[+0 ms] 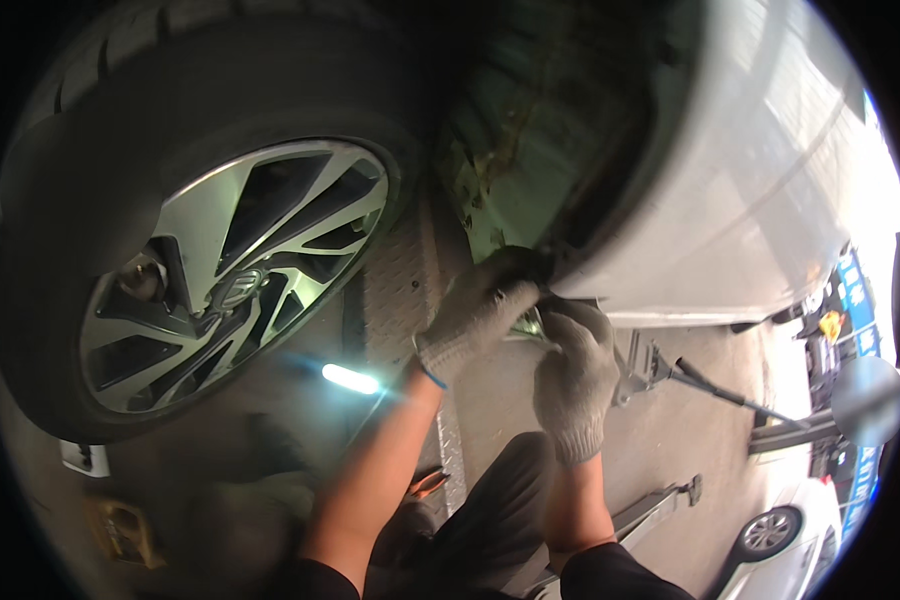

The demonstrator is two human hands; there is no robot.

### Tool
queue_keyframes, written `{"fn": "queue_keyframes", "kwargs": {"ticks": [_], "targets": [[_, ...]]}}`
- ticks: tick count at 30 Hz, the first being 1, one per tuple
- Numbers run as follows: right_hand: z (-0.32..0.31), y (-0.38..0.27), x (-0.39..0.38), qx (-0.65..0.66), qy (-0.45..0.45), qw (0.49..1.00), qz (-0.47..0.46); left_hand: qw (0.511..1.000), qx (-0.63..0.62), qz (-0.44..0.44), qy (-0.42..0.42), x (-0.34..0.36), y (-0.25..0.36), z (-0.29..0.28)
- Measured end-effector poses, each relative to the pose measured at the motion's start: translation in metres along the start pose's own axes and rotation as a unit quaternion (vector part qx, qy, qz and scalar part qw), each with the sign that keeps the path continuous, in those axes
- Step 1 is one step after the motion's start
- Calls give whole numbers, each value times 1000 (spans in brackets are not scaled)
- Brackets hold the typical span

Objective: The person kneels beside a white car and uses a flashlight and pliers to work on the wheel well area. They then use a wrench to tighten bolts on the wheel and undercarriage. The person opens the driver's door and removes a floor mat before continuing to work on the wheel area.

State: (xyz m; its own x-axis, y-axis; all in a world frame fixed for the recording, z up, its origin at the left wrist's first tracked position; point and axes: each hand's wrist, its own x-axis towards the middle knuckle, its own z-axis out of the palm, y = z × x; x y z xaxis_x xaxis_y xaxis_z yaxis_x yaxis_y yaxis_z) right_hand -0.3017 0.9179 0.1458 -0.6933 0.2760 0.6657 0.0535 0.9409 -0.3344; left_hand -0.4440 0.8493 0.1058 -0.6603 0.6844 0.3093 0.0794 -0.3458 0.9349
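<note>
In the head view, both my hands wear pale knit gloves at the lower edge of the white bumper (690, 255), by the dark wheel-arch liner (550, 120). My left hand (475, 305) has its fingers closed at the dark corner where liner and bumper meet; what it grips is hidden. Just right of it and lower, my right hand (570, 370) is closed around a small shiny metal item (530, 322), too small and hidden to name. The large wheel (240, 290), with tire and alloy rim, fills the left side. A glowing work light (350, 377) lies below it.
A jack (645, 365) stands right of my hands, with a metal arm (650, 510) lower down. Orange-handled pliers (430, 482) lie near my legs on a tread-plate strip (405, 280). A yellow case (120, 530) sits lower left; another white car (790, 540) is at lower right.
</note>
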Motion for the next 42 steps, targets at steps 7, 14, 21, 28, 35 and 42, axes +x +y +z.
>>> {"fn": "queue_keyframes", "kwargs": {"ticks": [7,14,21,28,35,42], "targets": [[-8,-10,-3,27,-9,997,79,976,161,-113,-93,7,36,-5],[-9,-9,-5,31,-50,989,138,841,490,83,-215,17,49,-17],[-14,1,-1,37,-60,987,144,915,356,-48,-184,22,57,-2],[-1,1,-15,14,-45,990,132,834,540,10,-115,-1,22,11],[-8,30,-52,3,-29,997,77,969,247,10,-2,-62,18,37],[-11,24,-38,19,-114,985,127,957,274,72,61,-61,0,36]]}}
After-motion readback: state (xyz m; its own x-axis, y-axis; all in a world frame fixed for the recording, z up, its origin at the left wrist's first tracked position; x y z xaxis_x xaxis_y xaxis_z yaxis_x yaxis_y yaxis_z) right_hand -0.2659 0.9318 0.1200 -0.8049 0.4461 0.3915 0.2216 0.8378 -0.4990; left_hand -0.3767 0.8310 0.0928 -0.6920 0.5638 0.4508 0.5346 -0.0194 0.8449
